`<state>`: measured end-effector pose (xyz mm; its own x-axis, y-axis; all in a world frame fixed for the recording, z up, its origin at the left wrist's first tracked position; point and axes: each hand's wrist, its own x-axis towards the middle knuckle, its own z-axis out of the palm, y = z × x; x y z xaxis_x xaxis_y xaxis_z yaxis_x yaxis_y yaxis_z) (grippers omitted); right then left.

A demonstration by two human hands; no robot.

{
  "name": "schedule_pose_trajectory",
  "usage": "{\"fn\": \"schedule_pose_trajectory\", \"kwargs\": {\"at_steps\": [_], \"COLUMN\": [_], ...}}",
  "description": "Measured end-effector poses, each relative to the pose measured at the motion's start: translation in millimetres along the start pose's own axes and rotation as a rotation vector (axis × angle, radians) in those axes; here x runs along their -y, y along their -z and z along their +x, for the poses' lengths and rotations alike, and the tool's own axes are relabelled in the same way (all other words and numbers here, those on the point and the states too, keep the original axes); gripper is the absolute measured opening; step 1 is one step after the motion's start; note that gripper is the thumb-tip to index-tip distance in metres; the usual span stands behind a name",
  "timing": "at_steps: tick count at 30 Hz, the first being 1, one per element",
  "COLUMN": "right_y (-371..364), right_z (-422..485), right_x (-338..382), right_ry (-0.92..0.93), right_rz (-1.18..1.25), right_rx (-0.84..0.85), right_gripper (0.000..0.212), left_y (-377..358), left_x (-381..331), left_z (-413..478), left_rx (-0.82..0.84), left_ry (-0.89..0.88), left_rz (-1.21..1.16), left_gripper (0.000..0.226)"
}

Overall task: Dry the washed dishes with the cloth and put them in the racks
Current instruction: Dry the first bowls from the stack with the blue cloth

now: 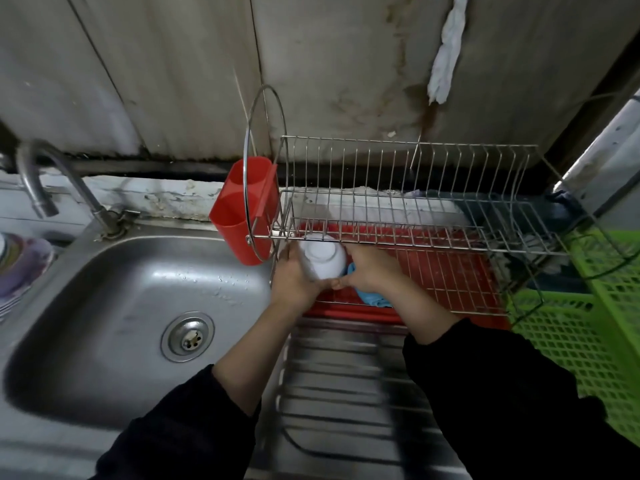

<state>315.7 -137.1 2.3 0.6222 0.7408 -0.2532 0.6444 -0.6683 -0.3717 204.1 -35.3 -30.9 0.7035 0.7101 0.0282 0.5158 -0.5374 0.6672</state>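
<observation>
Centrally, an upturned white ceramic bowl [323, 259] is clasped by left hand [294, 277] and right hand [367, 271] over blue cloth [373, 297]; lowering into the steel wire rack [408, 147] seems due.

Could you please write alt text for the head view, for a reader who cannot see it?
The left hand and right hand hold an upturned white bowl at the wire dish rack, the right also gripping a blue cloth; a steel sink lies left.
</observation>
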Motion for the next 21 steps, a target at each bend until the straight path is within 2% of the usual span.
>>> {"fn": "schedule_pose_trajectory", "kwargs": {"at_steps": [4,8,12,17,21], "right_y": [-1.7,-4.0,-1.9,-1.3,0.0], "right_z": [-1.4,-2.3,-5.7,-14.6,-36.6], "right_x": [1.2,4.6,4.3,-2.0,-3.4], "right_ry": [-0.008,-0.023,-0.027,-0.062,-0.017], "right_rz": [-0.087,-0.131,-0.088,0.031,0.094], "right_rx": [-0.004,-0.030,-0.033,-0.143,-0.262], "right_gripper": [0.078,0.075,0.075,0.064,0.056], "left_y": [-4.4,-9.4,-8.4,-4.6,9.4], "left_x": [2.1,4.1,3.0,-0.7,-5.6], "left_z": [-2.5,-6.1,-3.3,-8.2,-27.7], "left_rx": [-0.009,-0.053,-0.044,-0.038,-0.048], "left_ry": [0.004,-0.011,0.011,0.030,-0.036], "left_rz": [0.010,-0.003,-0.021,-0.041,-0.056], "left_gripper": [0.110,0.097,0.097,0.099,0.087]}}
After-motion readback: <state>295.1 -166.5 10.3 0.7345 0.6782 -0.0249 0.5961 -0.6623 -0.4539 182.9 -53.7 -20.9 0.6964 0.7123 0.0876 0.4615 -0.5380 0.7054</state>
